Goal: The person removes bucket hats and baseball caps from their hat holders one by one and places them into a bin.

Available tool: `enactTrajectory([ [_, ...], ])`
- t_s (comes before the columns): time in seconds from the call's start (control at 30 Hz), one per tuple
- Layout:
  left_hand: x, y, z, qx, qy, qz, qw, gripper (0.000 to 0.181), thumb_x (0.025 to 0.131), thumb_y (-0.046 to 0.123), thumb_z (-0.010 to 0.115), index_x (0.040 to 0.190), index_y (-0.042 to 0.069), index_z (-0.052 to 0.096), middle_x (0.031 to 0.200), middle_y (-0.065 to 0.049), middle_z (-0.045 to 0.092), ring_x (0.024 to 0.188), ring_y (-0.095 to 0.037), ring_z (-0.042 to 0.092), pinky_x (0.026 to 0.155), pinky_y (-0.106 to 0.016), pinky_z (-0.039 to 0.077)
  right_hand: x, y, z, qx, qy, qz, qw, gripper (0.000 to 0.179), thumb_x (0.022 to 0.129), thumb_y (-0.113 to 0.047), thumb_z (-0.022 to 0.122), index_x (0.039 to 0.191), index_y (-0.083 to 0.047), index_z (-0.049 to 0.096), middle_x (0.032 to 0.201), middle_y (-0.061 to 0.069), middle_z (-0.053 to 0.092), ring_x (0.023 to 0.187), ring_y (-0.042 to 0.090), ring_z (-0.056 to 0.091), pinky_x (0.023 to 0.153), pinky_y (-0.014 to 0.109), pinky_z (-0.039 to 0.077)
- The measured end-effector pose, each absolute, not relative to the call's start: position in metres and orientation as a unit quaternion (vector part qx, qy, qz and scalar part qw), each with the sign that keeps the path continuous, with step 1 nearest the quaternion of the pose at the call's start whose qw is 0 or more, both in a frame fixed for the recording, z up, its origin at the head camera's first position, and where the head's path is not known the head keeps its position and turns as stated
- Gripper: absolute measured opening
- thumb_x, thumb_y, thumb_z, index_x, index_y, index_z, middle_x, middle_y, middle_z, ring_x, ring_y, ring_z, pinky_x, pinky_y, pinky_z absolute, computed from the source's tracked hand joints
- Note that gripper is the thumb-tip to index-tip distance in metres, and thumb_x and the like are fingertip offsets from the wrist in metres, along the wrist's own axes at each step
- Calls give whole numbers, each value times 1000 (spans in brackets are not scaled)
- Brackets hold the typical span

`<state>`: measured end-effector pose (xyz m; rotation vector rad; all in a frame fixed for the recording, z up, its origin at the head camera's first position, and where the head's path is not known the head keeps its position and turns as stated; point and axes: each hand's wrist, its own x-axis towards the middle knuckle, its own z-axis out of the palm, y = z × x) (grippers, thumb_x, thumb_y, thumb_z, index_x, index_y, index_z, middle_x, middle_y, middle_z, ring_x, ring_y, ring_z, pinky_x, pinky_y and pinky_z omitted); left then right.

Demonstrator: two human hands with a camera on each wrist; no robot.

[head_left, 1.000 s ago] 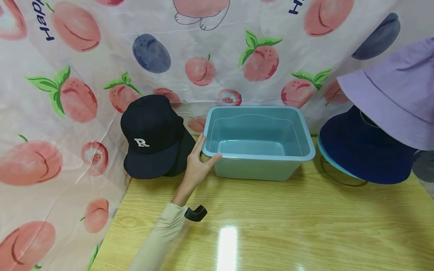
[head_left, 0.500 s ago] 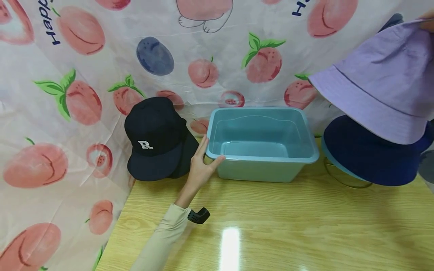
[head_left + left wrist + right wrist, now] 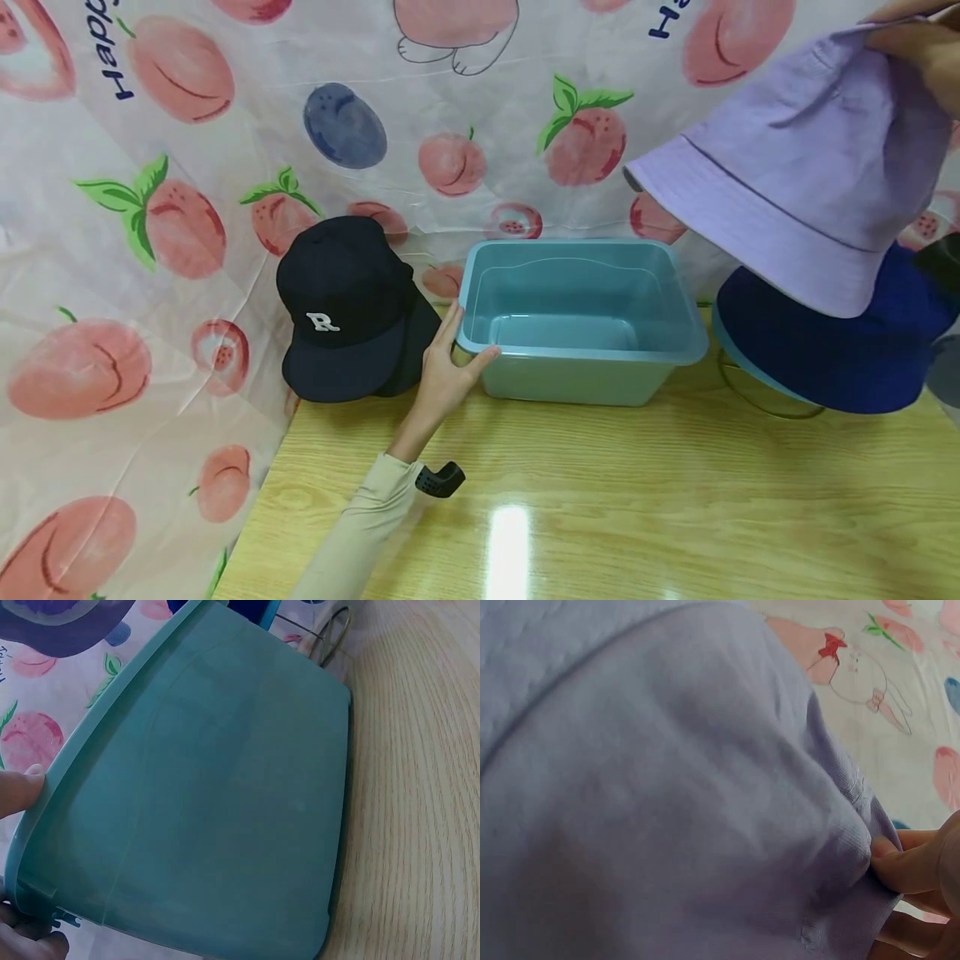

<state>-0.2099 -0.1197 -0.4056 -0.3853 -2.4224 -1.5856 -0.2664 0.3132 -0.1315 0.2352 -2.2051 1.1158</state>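
A lilac bucket hat (image 3: 795, 167) hangs in the air at the upper right of the head view. My right hand (image 3: 926, 54) pinches the top of its crown; thumb and fingers (image 3: 911, 866) bunch the cloth in the right wrist view. My left hand (image 3: 442, 375) rests at the near left corner of a blue-green plastic bin (image 3: 570, 382), fingers straight along its left side. The thumb (image 3: 22, 791) lies on the front rim in the left wrist view. Nothing lies inside the bin.
A navy hat (image 3: 810, 354) sits tilted on a wire stand (image 3: 765, 408) right of the bin, partly behind the lilac hat. A black cap (image 3: 341, 292) with a white R stands at the left. Fruit-print cloth (image 3: 247, 83) hangs behind the wooden table (image 3: 600, 492).
The lilac bucket hat has moved left and the right hand gripping it has come into view. The left hand keeps its place at the bin's corner.
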Motion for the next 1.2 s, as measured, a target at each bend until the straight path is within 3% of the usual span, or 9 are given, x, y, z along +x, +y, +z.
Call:
enactTrajectory([
  [0.13,-209,-119,-404,-129,-825,-539,111,84,83,38,72,148,7,31,153,8,23,139,-12,22,110,-43,24,-252,292,-127,94,-879,322,339,22,92,-21,63,111,-27,72,84,-30,50,72,-13,42,64,5,35],
  [0.2,-208,-118,-404,-126,-826,-539,107,84,83,38,72,148,7,31,153,8,22,140,-12,21,110,-42,24,-248,283,-126,113,-887,310,322,24,92,-22,63,114,-20,71,92,-26,56,76,-12,45,76,7,41],
  [0.3,-206,-119,-404,-123,-829,-535,105,83,83,39,72,148,7,31,153,8,23,140,-12,22,110,-42,24,-242,265,-126,95,-908,295,282,28,93,-27,60,120,-20,67,109,-15,63,84,-6,48,93,15,40],
  [0.43,-205,-119,-404,-124,-829,-535,103,83,83,38,72,148,6,31,153,8,23,139,-13,22,110,-42,25,-233,241,-127,89,-926,255,266,33,94,-31,57,124,-19,64,126,4,61,98,5,54,96,24,40],
  [0.6,-206,-119,-404,-128,-825,-539,108,84,82,37,74,148,5,31,154,8,23,139,-13,23,110,-41,25,-230,216,-130,110,-923,262,260,30,94,-25,59,119,-14,67,119,17,62,97,10,57,91,24,44],
  [0.9,-207,-121,-403,-125,-827,-537,106,86,81,39,74,148,6,30,154,7,22,139,-12,23,110,-39,26,-245,197,-147,133,-917,308,216,28,92,-24,62,115,-10,70,117,16,63,111,29,60,90,33,45],
  [1.2,-205,-121,-403,-121,-826,-540,102,86,81,40,74,148,7,31,153,9,23,139,-12,23,109,-39,28,-265,189,-177,152,-912,311,218,22,90,-17,65,106,-5,73,109,15,68,97,27,65,85,33,50],
])
